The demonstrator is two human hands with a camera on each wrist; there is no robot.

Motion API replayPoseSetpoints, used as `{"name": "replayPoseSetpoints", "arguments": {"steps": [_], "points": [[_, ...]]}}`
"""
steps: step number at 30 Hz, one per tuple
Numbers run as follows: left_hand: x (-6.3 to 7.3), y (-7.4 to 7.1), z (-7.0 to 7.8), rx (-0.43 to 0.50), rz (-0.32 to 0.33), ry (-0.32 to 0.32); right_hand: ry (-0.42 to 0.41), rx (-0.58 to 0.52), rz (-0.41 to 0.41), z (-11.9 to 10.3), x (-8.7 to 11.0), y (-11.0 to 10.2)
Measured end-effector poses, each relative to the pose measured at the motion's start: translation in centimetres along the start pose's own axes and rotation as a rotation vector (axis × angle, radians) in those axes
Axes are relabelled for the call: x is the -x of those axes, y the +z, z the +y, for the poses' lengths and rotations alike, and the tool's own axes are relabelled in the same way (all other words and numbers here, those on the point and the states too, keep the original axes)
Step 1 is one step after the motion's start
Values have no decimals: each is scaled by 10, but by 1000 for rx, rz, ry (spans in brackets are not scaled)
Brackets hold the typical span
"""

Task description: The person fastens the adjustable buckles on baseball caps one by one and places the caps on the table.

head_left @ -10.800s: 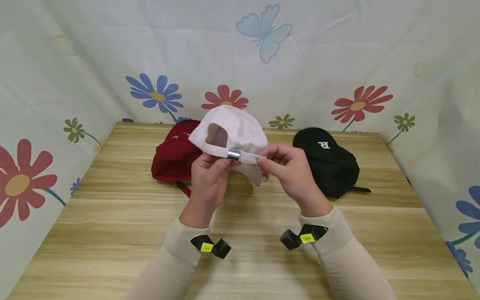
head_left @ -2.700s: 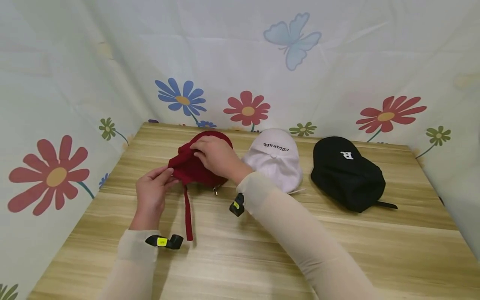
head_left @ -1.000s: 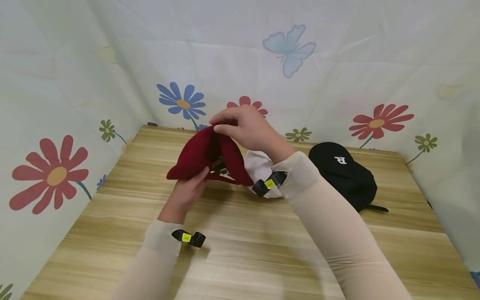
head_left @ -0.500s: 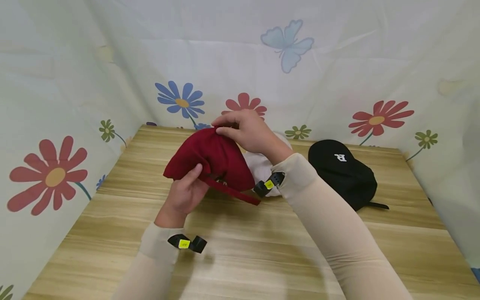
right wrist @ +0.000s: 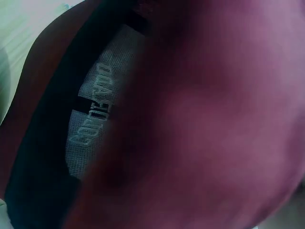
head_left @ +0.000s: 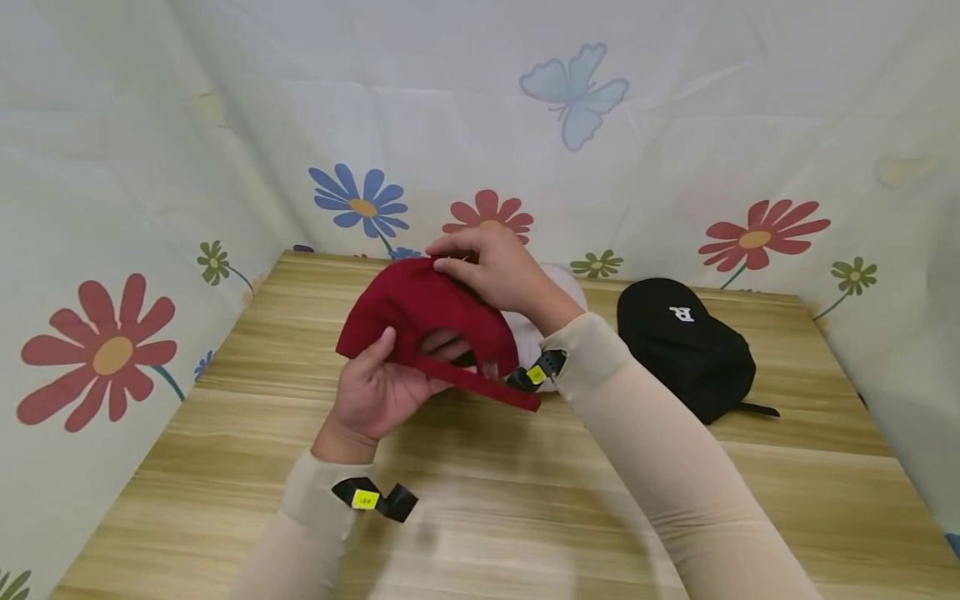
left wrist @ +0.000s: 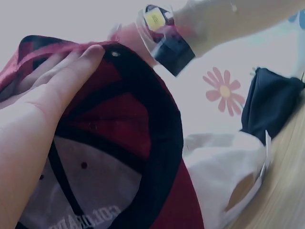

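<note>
A dark red baseball cap is held up over the left part of the table, its back opening facing me. My right hand pinches the top of its crown between thumb and fingers. My left hand holds the lower left edge, thumb outside and the other fingers reaching under into the cap. The red strap runs below the opening, and its loose end sticks out to the right. In the left wrist view, dark seam tape and a pale lining show inside; stitched letters appear in the right wrist view.
A white cap lies behind my right hand and is partly hidden by it. To the right sits a black cap with a white letter and a short strap end. A flowered cloth hangs behind the wooden table.
Earlier my hands held the white cap; now it lies on the table and they hold the red one. In the last second the red cap has turned so its back opening faces me.
</note>
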State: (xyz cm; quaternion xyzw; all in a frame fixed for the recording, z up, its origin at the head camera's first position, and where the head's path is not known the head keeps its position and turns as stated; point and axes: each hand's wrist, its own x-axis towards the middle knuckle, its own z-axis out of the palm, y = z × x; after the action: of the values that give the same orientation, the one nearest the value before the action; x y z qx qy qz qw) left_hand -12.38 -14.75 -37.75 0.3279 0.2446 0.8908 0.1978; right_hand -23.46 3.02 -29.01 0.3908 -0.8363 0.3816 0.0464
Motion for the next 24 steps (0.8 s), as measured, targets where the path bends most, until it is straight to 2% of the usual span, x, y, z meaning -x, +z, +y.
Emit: {"name": "replayPoseSetpoints", "arguments": {"steps": [8, 12, 19, 24], "points": [[-6, 6, -2, 42, -44, 30, 72, 12, 18, -1, 9, -1], [-9, 5, -2, 45, -51, 43, 49, 26, 74, -2, 19, -5], [-12, 2, -1, 57, -53, 88, 13, 37, 227, -4, 48, -15], [-14, -1, -1, 56, -56, 104, 44, 1, 249, -2, 75, -19]]}}
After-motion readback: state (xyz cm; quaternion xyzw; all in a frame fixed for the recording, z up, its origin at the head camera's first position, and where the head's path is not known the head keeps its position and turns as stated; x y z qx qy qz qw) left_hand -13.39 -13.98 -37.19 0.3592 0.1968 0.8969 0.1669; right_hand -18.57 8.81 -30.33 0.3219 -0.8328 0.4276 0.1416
